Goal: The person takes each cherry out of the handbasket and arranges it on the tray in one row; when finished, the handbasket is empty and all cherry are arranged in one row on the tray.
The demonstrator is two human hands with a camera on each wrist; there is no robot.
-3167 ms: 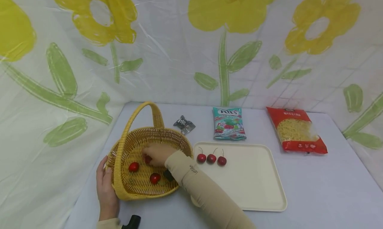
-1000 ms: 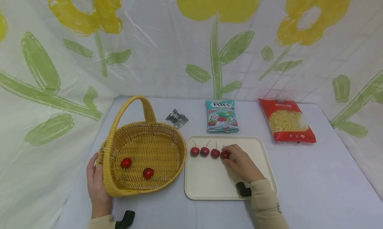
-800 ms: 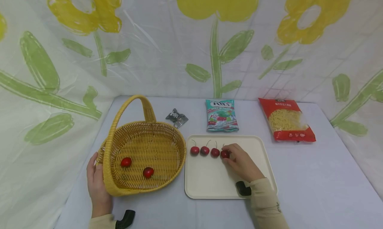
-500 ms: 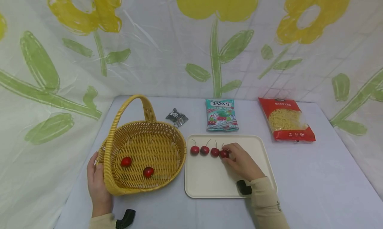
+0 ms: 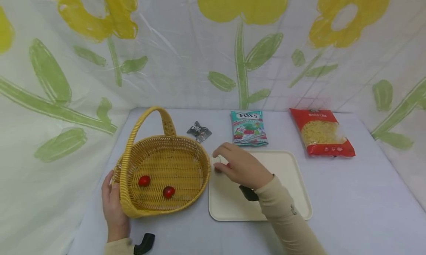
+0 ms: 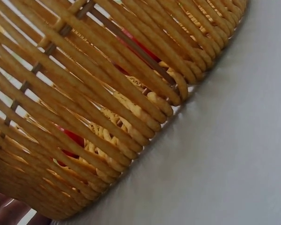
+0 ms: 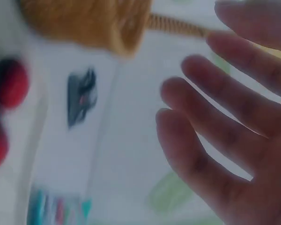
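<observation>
My left hand (image 5: 116, 207) holds the left side of a yellow woven basket (image 5: 199, 173); its fingertips (image 6: 7, 208) show at the corner of the left wrist view. Inside the basket lie two red cherries, one left (image 5: 144, 181) and one nearer the front (image 5: 168, 192). My right hand (image 5: 241, 166) passes over a cream tray (image 5: 266, 214) with nothing in it, fingers spread and loosely bent in the right wrist view. Beneath it, one cherry (image 5: 217, 170) shows by the thumb, and the other cherries on the tray are mostly hidden. Two dark red cherries (image 7: 10, 83) appear blurred in the right wrist view.
Behind the tray lies a teal candy bag (image 5: 249, 128). Further right is a red pasta bag (image 5: 322, 133). A small silver-black wrapped packet (image 5: 199, 131) sits behind the basket, whose tall handle (image 5: 124, 173) arches over its left side. A flowered curtain hangs at the back.
My right hand first took a cherry from the basket and set it fourth in the tray's row. It has since let go and moved left over the row. The left hand stays at the basket.
</observation>
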